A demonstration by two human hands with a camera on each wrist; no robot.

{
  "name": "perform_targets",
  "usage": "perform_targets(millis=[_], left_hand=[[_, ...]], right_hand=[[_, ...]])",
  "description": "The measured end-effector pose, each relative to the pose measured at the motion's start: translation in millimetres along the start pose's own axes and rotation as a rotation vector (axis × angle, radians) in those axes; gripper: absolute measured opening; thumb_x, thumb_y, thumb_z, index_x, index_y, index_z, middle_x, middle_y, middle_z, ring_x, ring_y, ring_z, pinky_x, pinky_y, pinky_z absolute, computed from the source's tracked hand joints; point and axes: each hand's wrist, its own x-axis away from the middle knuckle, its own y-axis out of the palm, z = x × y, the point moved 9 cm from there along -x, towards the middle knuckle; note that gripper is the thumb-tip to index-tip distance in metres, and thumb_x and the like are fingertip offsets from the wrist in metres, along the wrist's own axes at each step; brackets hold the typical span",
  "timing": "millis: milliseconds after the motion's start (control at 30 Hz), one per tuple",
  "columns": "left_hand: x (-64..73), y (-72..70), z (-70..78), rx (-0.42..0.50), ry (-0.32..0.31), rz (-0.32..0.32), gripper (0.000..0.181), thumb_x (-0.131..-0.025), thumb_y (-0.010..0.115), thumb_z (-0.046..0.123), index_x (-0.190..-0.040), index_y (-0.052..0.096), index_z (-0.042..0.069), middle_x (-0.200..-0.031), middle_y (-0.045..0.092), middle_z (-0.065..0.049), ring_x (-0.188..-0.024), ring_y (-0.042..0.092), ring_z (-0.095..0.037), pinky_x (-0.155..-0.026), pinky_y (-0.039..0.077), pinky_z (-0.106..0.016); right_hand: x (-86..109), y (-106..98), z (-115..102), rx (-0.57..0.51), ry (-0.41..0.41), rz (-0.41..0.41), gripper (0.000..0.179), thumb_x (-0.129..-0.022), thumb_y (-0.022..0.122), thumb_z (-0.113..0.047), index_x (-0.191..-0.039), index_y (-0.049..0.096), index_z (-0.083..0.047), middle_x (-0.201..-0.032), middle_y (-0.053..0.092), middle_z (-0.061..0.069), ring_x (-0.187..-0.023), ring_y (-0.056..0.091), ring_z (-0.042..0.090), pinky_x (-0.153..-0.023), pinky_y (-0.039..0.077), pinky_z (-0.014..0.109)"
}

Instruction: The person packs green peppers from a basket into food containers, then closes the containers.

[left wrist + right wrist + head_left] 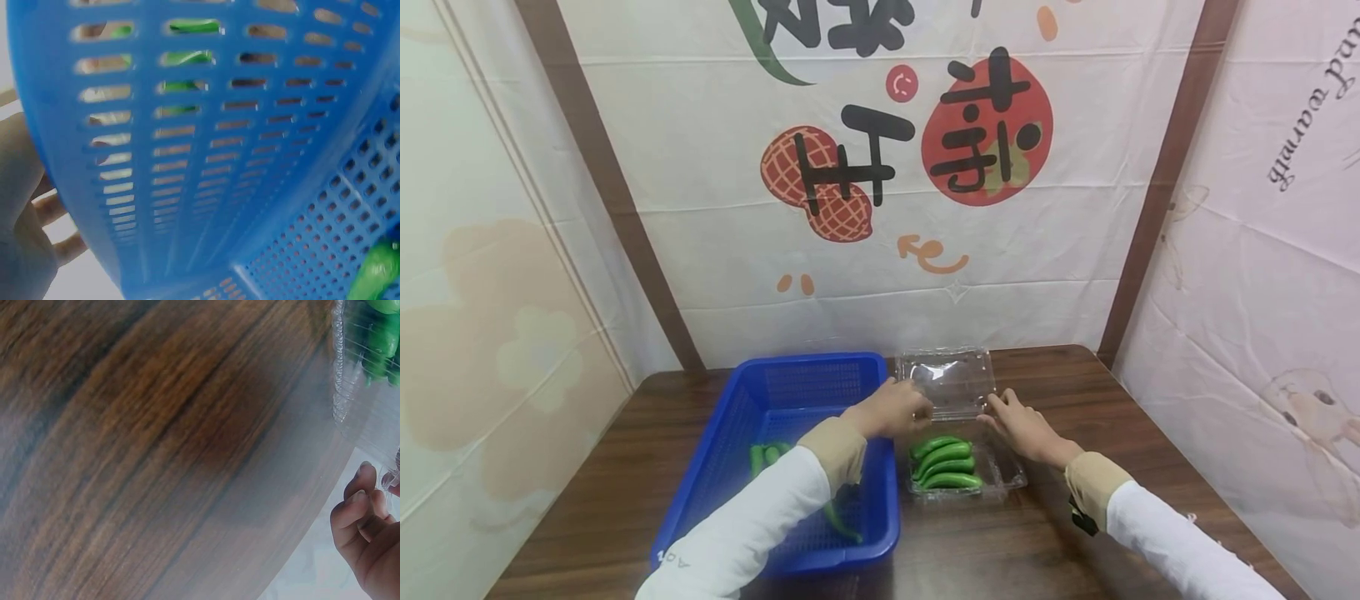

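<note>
A clear plastic clamshell box [1004,477] sits on the table, its lid [955,379] tilted up at the back. Several green peppers [946,463] lie side by side in the left part of its base. My left hand [891,408] reaches over the basket's right wall and holds the left side of the lid near the hinge. At the lid's right side, my right hand [1026,429] pinches the plastic with curled fingers, also seen in the right wrist view. In the left wrist view the basket wall hides most of the left hand's grip.
A blue perforated basket [891,508] stands directly left of the box, with more green peppers [842,523] inside, partly behind my left sleeve. Brown wood-grain table [1075,392] extends to the right. A printed cloth wall [715,275] rises behind the table's back edge.
</note>
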Motion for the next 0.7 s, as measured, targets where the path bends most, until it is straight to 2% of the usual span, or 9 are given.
perform_targets(millis=[100, 233, 467, 700], left_hand=[[3.0, -8.4, -5.8, -0.049, -0.025, 0.046, 0.007, -0.091, 0.069, 0.023, -0.090, 0.074, 0.019, -0.093, 0.064, 0.002, -0.091, 0.057, -0.019, -0.076, 0.043, -0.043], [8.7, -18.3, -15.8, -0.039, -0.074, 0.055, 0.009, -0.094, 0.065, 0.022, -0.096, 0.072, 0.017, -0.095, 0.060, -0.001, -0.092, 0.055, -0.021, -0.080, 0.045, -0.047], [25.0, -28.6, -34.2, -0.025, -0.140, 0.064, 0.014, -0.098, 0.058, 0.020, -0.088, 0.058, 0.011, -0.084, 0.055, -0.002, -0.084, 0.054, -0.024, -0.068, 0.045, -0.041], [44.8, -23.2, -52.5, 0.055, -0.151, -0.004, 0.012, -0.096, 0.060, 0.016, -0.085, 0.057, 0.012, -0.076, 0.050, 0.002, -0.072, 0.050, -0.017, -0.065, 0.046, -0.038]], right_hand=[[0.0, 0, 1, -0.004, 0.000, -0.003, 0.019, -0.103, 0.055, -0.026, -0.111, 0.050, -0.009, -0.090, 0.041, 0.008, -0.051, 0.045, 0.015, -0.044, 0.038, 0.032], [-0.4, 0, 1, -0.003, -0.007, 0.007, 0.020, -0.103, 0.053, -0.028, -0.110, 0.050, -0.009, -0.089, 0.041, 0.008, -0.054, 0.047, 0.016, -0.045, 0.039, 0.033], [-0.8, 1, 0, -0.023, -0.009, -0.014, 0.019, -0.103, 0.053, -0.028, -0.109, 0.050, -0.011, -0.089, 0.040, 0.008, -0.053, 0.045, 0.014, -0.045, 0.039, 0.031], [-0.5, -3, -2, -0.014, -0.041, -0.006, 0.021, -0.102, 0.057, -0.026, -0.111, 0.051, -0.009, -0.088, 0.041, 0.008, -0.052, 0.043, 0.014, -0.044, 0.037, 0.031]])
